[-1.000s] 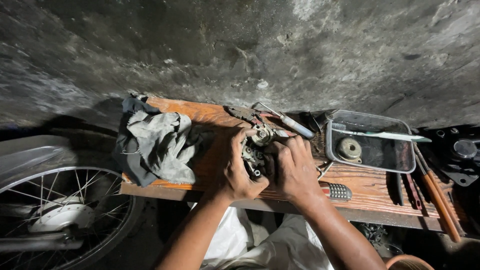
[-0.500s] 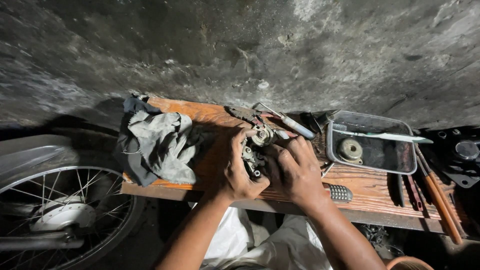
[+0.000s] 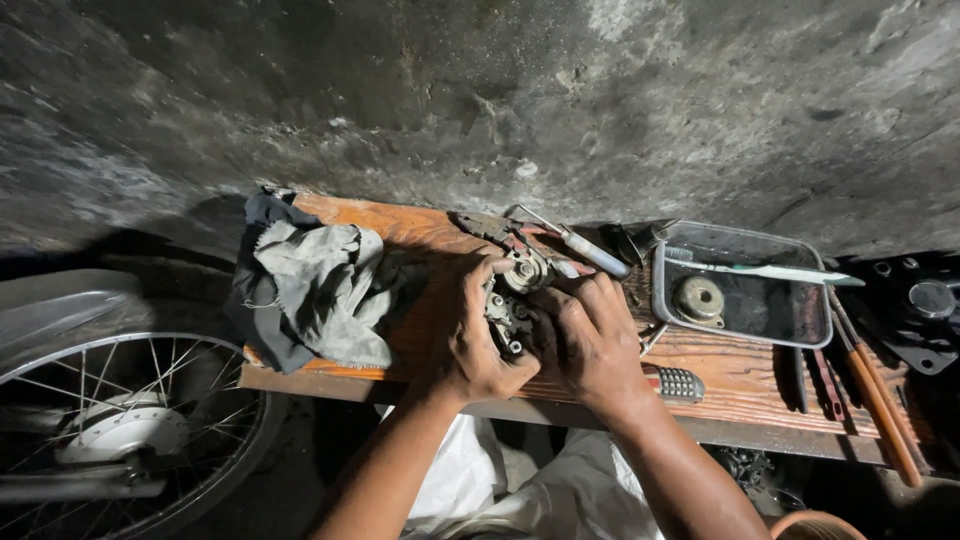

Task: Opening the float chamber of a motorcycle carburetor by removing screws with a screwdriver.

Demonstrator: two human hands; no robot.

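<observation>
Both my hands grip a small greasy metal engine part [image 3: 517, 293] over the middle of a wooden board [image 3: 740, 375]. My left hand [image 3: 468, 335] wraps its left side, thumb near the round fitting on top. My right hand [image 3: 588, 338] covers its right side, fingers curled over it. The lower half of the part is hidden between my palms.
A grey rag [image 3: 318, 292] lies on the board's left end. A metal tray [image 3: 668, 292] with a round part and a toothbrush [image 3: 762, 270] sits at the right. Screwdrivers [image 3: 878, 400] and pliers [image 3: 490, 228] lie around. A motorcycle wheel [image 3: 120, 430] stands at lower left, a rough wall behind.
My hands have shifted only slightly on the part; my right fingers sit a little lower over it. Nothing else moved.
</observation>
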